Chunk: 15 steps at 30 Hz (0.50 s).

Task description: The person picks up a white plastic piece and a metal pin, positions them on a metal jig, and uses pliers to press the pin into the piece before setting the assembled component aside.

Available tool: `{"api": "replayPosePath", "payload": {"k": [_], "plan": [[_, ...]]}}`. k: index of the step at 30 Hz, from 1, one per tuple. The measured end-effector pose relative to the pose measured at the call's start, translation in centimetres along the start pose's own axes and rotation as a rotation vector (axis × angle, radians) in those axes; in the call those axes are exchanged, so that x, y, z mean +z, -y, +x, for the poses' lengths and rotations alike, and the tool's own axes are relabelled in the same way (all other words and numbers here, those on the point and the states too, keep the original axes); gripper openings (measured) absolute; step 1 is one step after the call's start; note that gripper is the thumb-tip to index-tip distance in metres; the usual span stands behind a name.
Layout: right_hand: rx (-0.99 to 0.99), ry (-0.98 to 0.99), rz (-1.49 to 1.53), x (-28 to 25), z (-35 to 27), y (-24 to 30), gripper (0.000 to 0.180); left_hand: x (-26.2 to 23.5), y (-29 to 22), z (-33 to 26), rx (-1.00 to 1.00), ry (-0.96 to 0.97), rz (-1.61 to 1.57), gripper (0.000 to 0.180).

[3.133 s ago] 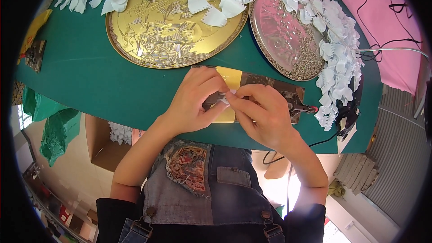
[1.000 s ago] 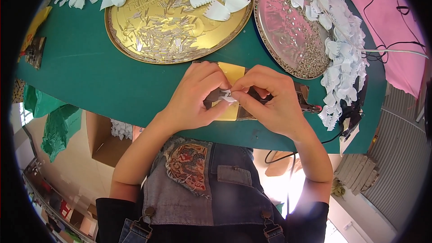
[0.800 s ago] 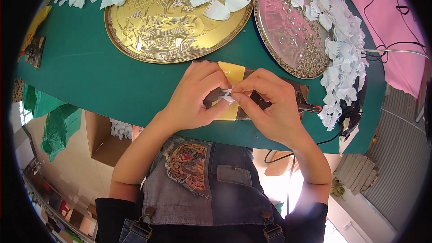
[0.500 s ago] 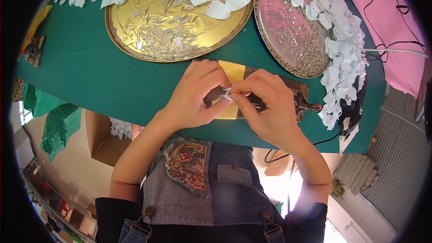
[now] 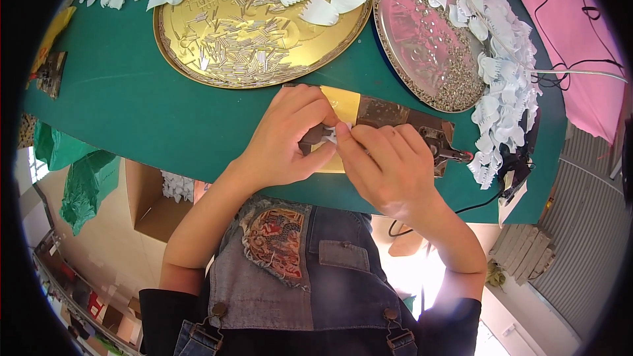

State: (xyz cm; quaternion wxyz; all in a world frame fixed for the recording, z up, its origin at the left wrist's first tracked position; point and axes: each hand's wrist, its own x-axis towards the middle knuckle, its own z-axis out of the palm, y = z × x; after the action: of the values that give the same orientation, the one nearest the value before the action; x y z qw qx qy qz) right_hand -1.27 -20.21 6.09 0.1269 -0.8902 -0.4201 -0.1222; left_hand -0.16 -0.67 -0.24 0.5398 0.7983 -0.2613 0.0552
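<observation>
My left hand (image 5: 288,133) pinches a small white plastic piece (image 5: 329,135) between thumb and fingertips. It looks like part of a hair claw clip, but the fingers hide most of it. My right hand (image 5: 388,166) is closed, its thumb and fingertips pressed against the same piece from the right. Whether the right fingers also hold a small pin or spring cannot be made out. Both hands are above a dark metal fixture (image 5: 386,114) with a yellow strip (image 5: 341,101) across it and a red-tipped lever (image 5: 455,155) at its right end.
Beyond the hands, a gold tray (image 5: 300,69) carries many thin metal pins (image 5: 244,53). To its right, a round tray (image 5: 409,26) holds small metal springs (image 5: 452,76). White toothed clip halves (image 5: 501,86) are heaped at right and along the far edge. A black cable (image 5: 475,208) crosses the table's near-right edge.
My right hand has rolled over and its fingers have curled in, with the thumb now pressed at the white piece. My left hand stays nearly in place, still pinching it.
</observation>
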Motion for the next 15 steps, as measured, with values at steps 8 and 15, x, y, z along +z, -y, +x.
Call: {"api": "replayPosePath", "payload": {"k": [8,15], "plan": [[-0.007,-0.102,0.111,0.9,-0.5,-0.5,0.031,0.2,-0.1,0.2,0.002,0.000,-0.008,0.021],[0.006,-0.102,0.134,1.4,-0.6,-0.7,0.023,-0.2,0.0,0.1,-0.006,0.040,-0.013,0.023]]}}
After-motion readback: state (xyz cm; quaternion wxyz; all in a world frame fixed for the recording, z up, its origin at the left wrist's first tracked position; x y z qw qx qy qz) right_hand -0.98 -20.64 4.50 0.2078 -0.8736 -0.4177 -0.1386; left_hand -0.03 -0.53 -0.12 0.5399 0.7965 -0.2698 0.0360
